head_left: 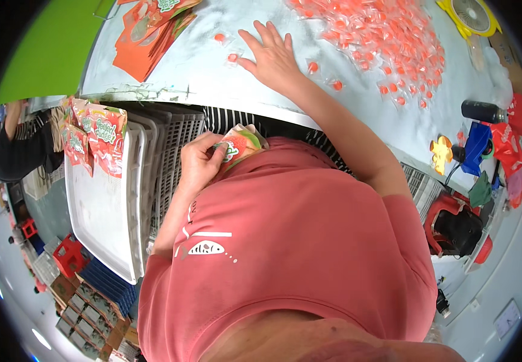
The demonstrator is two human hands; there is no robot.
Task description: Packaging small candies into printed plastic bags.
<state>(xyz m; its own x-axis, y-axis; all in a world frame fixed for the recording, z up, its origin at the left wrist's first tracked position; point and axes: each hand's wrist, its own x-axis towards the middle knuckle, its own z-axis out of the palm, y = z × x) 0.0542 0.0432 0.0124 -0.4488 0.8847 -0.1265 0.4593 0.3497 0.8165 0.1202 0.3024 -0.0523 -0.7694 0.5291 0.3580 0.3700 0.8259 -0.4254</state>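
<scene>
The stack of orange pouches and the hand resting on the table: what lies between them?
In the head view, two small wrapped orange candies lie on the table between the pouch stack and the right hand.

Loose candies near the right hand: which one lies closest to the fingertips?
The small orange wrapped candy just left of the right hand, almost touching the outermost finger. The other stray candy lies farther up-left; the rest sit right of the wrist.

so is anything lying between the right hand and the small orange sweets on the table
Nothing visible does. The right hand lies flat on the table, with wrapped orange sweets at its fingers and more just beside the wrist. The left hand holds a pouch near the chest.
</scene>
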